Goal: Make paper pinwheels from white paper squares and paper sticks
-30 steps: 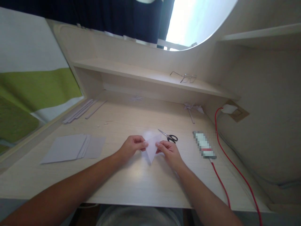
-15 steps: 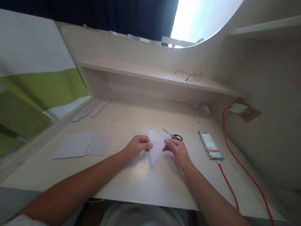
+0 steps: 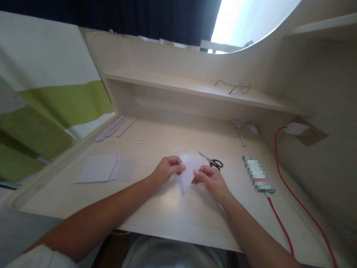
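Both the left hand (image 3: 167,169) and right hand (image 3: 209,179) still pinch the folded paper (image 3: 189,172), its flap now lower.

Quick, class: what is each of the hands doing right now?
Left hand: closed, pinching the left edge of the folded white paper.
Right hand: closed, pinching the same paper's right edge.
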The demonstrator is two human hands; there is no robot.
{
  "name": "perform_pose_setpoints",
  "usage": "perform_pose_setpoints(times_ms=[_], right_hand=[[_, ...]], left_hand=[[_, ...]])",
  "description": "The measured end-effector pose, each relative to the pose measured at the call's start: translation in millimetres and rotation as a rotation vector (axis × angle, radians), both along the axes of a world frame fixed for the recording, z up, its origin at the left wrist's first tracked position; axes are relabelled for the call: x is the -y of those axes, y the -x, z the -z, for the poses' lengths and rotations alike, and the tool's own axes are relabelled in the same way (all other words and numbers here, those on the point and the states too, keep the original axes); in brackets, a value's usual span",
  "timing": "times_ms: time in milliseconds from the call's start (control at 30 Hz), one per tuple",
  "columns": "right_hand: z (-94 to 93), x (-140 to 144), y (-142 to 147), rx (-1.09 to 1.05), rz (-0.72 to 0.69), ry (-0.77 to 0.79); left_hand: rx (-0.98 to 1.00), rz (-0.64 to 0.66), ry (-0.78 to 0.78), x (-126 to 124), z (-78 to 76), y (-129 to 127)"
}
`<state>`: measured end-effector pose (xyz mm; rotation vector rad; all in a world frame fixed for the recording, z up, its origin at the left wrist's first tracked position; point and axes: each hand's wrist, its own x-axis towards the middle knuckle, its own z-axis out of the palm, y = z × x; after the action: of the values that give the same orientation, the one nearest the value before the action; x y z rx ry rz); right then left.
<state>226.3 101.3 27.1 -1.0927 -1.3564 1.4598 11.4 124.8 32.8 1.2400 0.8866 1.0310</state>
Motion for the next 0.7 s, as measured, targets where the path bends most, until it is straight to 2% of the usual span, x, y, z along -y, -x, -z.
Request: perform_pose_setpoints(times_ms=[167,267,367,533,700], right_hand=[[3.7,-1.4,2.8,-0.012,0.074,-0.062],[4.3,-2.8,2.5,-0.023,0.133,-0.075],[1.2,-3.0,2.4,-0.058,0.135,-0.052],[-6.1,-4.0,-4.7,-0.164,0.266,-0.102],[-4.6,-7.4,-15.1,-0.053,0.314,-0.260]], left_hand=[[-0.013,-0.010,-0.031,0.2,1.6,-2.5],[-0.074,0.076,-0.034,4.5,1.2,-7.2],[-0.135,0.139,-0.032,9.0,0.2,-11.0],[-0.201,0.105,-0.030,8.9,0.2,-10.1],[-0.281,0.068,-0.067,5.9,-2.1,-5.8]])
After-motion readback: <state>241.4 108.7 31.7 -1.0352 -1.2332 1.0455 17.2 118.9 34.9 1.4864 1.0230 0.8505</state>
